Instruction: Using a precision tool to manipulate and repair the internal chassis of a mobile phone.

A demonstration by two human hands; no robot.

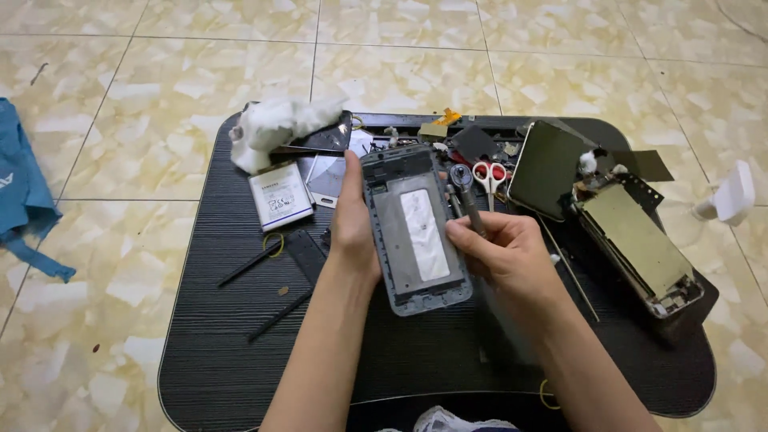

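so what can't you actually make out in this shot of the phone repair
Head view only:
- Tool tip: the right hand grips a thin metal tool, blurred, so its tip is unclear.
- Phone frame: its left edge is hidden by the left hand.
- Blue cloth: cut off by the left picture edge.
- Small parts at the mat's far side: too small to identify.

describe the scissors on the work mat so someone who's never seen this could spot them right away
Start at the black ribbed mat on the tiled floor and find the grey phone frame held in the left hand. Just to the right of the frame's top, beside a dark detached screen, lie small scissors. Their red-and-white finger loops are the only red thing among the black and grey parts.
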